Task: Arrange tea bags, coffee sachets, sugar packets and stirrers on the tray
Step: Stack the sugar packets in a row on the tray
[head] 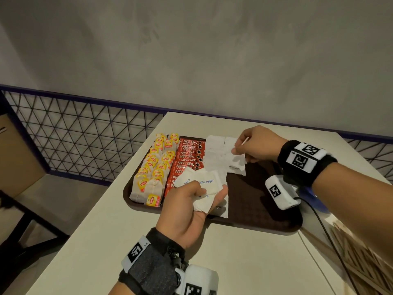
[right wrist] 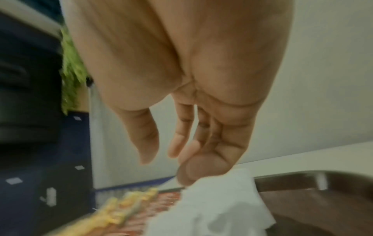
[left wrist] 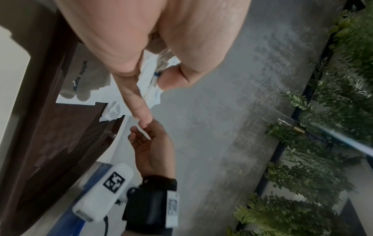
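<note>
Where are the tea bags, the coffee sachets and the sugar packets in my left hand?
tea bags (head: 152, 167): head view, on a yellow tag mid-row.
coffee sachets (head: 187, 156): head view, on a sachet's red front.
sugar packets (head: 204, 181): head view, on the top packet's printed face, above the left hand (head: 187, 211).

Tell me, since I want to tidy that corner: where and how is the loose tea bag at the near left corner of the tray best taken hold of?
Pinch the tea bag's yellow tag, coming from above on the near side. The tag lies flat and exposed at the front edge of the tray, while the paper bags behind are packed tight. The left hand is full of sugar packets, so the right hand probably suits better.
</note>
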A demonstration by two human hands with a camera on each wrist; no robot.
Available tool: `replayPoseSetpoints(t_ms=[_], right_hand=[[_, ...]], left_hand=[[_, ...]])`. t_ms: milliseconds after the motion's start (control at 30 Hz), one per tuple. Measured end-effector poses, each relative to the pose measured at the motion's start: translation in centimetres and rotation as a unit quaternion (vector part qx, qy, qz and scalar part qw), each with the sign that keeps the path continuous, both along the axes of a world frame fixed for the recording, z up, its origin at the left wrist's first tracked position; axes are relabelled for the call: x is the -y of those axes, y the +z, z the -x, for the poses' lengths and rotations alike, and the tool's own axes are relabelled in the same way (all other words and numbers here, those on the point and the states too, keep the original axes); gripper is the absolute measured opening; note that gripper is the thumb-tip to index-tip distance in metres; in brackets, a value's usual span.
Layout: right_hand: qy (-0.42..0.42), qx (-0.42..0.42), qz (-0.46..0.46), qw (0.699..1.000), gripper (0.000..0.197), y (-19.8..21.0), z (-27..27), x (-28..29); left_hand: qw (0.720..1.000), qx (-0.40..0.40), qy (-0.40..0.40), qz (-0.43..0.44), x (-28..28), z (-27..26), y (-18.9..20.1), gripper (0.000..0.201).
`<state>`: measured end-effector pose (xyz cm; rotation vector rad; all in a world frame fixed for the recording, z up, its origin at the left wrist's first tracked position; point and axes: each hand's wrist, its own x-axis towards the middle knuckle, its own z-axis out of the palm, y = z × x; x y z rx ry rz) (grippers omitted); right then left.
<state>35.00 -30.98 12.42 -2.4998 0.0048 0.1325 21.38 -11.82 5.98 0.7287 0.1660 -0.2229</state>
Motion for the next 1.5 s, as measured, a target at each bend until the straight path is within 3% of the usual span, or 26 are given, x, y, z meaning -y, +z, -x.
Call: replayPoseSetpoints(t_ms=[133, 267, 433, 533, 667, 1033, 1200, 1267, 1400, 1500], right_hand=[[0.121, -0.063, -0.14, 0.981, 0.024, 1.6, 5.1, -1.9], [0.165, -0.041, -0.135, 0.976, 0.025, 1.6, 8.4, -2.1], [0.124, -0.035, -0.146, 0.981, 0.023, 1.2, 8.5, -0.8], [0.053, 0.002, -0.107, 0.993, 0.018, 0.3, 6.2, 0.7], [-0.001, -0.04, -0.093, 0.995, 0.019, -2.0, 2.0, 2.2], [-0.015, -0.09, 0.014, 0.996, 0.019, -5.2, -2.7, 1.7], [-0.023, -0.083, 0.026, 0.996, 0.027, -5.1, -2.7, 1.7], [-0.023, -0.078, 0.031, 0.996, 0.029, -4.8, -2.3, 1.6], [-0.034, -0.019, 0.007, 0.999, 0.031, -3.3, -0.8, 0.9], [0.022, 0.019, -0.047, 0.998, 0.023, -1.1, 2.3, -0.9]], left_hand=[[0.998, 0.054, -0.014, 0.002, 0.0, 0.1, 0.0, 0.04], [0.996, 0.075, -0.015, -0.039, 0.0, 0.2, -0.4, 0.033], [0.996, 0.057, 0.024, -0.066, 0.2, 0.0, -0.2, 0.013], [0.996, 0.028, 0.06, -0.06, 0.0, -0.5, -0.6, 0.016], [0.997, 0.014, 0.051, -0.049, -0.1, -0.5, -0.5, 0.006], [0.998, 0.018, 0.034, -0.04, -0.1, -0.4, -0.3, 0.023], [1.0, 0.004, 0.025, -0.018, 0.0, -0.5, -0.4, 0.004], [1.0, -0.003, 0.015, -0.001, 0.0, -0.5, -0.5, 0.023], [0.997, -0.019, 0.013, 0.074, -0.1, -0.4, -0.2, 0.037], [0.993, -0.023, 0.008, 0.116, -0.3, -0.5, -0.3, 0.046]])
